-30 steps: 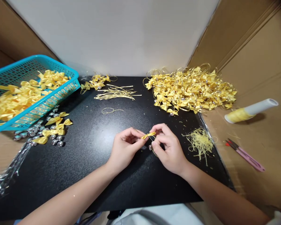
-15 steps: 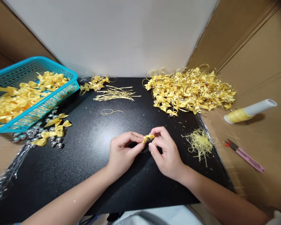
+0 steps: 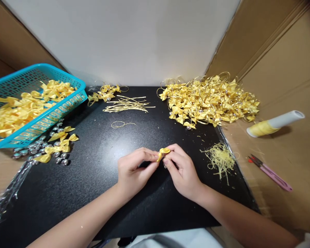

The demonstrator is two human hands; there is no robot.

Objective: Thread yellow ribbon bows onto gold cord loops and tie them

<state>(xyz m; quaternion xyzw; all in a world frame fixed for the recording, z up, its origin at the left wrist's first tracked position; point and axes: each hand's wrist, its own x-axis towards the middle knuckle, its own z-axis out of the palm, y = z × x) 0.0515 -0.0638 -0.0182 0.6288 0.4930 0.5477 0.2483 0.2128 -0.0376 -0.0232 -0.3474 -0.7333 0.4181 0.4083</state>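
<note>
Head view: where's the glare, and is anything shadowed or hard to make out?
In the head view, pale glare spreads on the black tabletop, up and left of the left hand; the white tube casts a shadow on the cardboard; the picture's top right corner darkens; the yellow bow is recognisable, but the right hand hides finer details.

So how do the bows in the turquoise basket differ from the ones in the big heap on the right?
The heap bows have silver bells and gold loops among them; I see neither among the basket bows. The basket bows lie inside the turquoise basket, while the heap bows are piled loose in the open. Both are yellow ribbon bows, jumbled together.
</note>
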